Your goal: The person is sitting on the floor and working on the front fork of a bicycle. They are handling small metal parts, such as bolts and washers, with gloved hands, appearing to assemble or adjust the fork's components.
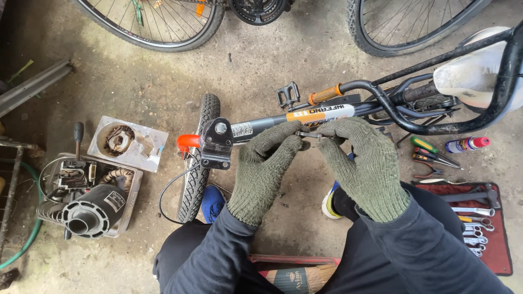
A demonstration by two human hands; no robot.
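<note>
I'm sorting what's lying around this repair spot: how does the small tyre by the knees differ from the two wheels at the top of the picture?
The small knobby tyre is fat with chunky tread blocks; the top left wheel and top right wheel carry slimmer tyres. The small one shows whole and edge-on; the top wheels are cut off by the frame, with thin spokes visible. All three have black rubber and rest on the concrete floor.
</note>
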